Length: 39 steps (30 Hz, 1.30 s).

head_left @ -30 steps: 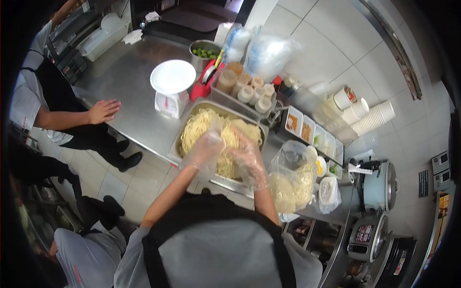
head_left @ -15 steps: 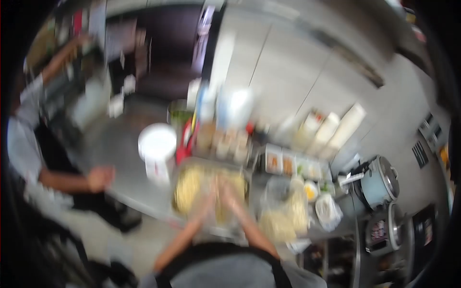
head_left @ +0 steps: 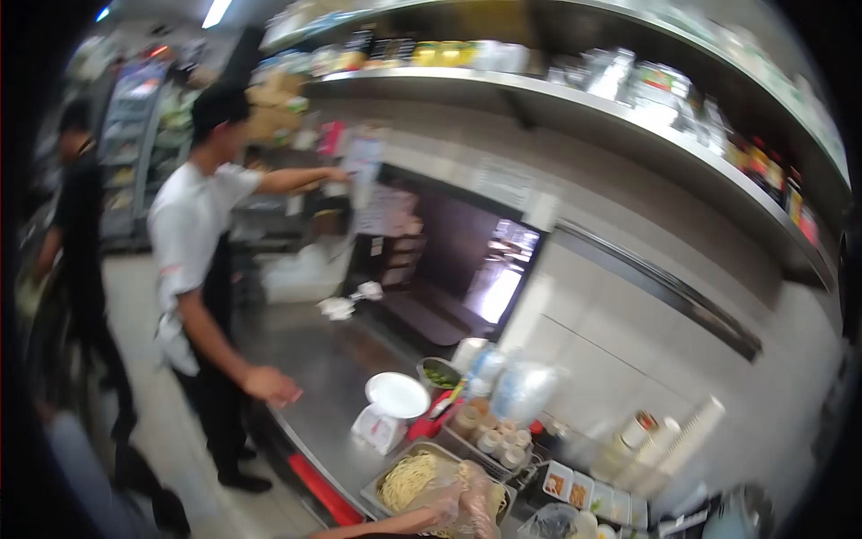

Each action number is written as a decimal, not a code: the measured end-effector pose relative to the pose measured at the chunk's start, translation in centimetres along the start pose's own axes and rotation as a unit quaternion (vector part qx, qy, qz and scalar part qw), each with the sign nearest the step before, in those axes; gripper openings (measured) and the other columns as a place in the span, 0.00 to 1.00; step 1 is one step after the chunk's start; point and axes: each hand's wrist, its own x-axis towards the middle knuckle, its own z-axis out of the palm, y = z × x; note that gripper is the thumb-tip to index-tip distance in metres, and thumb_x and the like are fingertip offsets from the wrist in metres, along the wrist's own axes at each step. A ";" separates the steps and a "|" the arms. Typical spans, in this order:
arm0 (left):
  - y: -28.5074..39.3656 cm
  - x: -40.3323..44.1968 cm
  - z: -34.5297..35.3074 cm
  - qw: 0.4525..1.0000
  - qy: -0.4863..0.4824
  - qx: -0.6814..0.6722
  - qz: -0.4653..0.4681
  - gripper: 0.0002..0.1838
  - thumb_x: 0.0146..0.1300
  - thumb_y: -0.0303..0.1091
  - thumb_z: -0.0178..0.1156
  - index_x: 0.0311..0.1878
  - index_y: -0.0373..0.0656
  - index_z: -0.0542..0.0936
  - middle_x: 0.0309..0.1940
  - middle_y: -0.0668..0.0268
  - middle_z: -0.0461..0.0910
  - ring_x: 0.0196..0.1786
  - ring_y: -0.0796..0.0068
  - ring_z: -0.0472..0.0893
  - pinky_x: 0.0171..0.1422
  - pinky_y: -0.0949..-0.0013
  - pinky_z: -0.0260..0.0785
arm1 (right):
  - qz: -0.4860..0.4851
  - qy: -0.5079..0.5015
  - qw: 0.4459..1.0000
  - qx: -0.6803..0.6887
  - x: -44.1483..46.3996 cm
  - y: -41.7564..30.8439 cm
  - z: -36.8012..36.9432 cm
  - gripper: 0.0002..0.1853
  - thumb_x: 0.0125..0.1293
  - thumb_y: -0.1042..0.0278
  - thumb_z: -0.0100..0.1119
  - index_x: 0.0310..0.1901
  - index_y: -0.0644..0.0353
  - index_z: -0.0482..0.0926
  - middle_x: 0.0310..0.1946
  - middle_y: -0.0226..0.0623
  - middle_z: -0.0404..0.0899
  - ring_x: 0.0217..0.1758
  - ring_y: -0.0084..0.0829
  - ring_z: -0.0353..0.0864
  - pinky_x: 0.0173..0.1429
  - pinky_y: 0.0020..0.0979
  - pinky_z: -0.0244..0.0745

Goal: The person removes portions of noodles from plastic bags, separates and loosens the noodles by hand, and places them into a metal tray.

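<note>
At the bottom of the view my two hands, in thin clear plastic gloves, are close together over a metal tray (head_left: 370, 492) of pale yellow noodles (head_left: 409, 481). My left hand (head_left: 444, 497) comes in from the left and meets my right hand (head_left: 476, 503). Blur and the crinkled gloves hide how the fingers lie, and whether noodles are between them. Noodles show on both sides of the hands. Just behind the tray stand a white kitchen scale (head_left: 382, 429) with a round top and a red-handled object (head_left: 435, 419).
A rack of small bottles (head_left: 489, 436) and a pot of greens (head_left: 440, 373) stand behind the tray. Topping containers (head_left: 575, 490) and stacked cups (head_left: 687, 436) are right. A co-worker (head_left: 202, 242) stands left, one hand near the counter edge. A loaded shelf (head_left: 557, 94) hangs above.
My view has swung up and to the left, so the tray and my hands now sit at the bottom edge. The hands remain together over the noodles. The co-worker's arm is still raised.
</note>
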 end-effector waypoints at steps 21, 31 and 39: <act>-0.7 0.0 0.1 0.989 0.118 -0.072 0.046 0.26 0.67 0.53 0.44 0.47 0.38 0.79 0.41 0.51 0.80 0.43 0.55 0.78 0.51 0.58 0.69 | -0.178 -0.031 0.982 0.061 -0.1 -2.2 -1.4 0.15 0.66 0.62 0.54 0.35 0.71 0.78 0.23 0.46 0.76 0.32 0.35 0.77 0.39 0.35 0.69; -0.9 0.7 0.5 0.989 0.128 -0.067 0.042 0.24 0.66 0.51 0.46 0.45 0.38 0.78 0.39 0.51 0.80 0.42 0.56 0.78 0.49 0.59 0.69 | -0.132 -0.092 0.985 0.060 -0.2 -2.8 -1.7 0.14 0.62 0.64 0.57 0.37 0.70 0.78 0.23 0.47 0.77 0.30 0.36 0.78 0.37 0.36 0.70; -1.0 1.4 0.2 0.988 0.134 -0.064 0.038 0.23 0.66 0.50 0.47 0.44 0.37 0.78 0.38 0.52 0.80 0.40 0.58 0.78 0.48 0.60 0.69 | -0.115 -0.115 0.985 0.051 0.6 -3.0 -2.3 0.14 0.58 0.65 0.59 0.38 0.70 0.79 0.23 0.47 0.78 0.29 0.37 0.78 0.35 0.37 0.70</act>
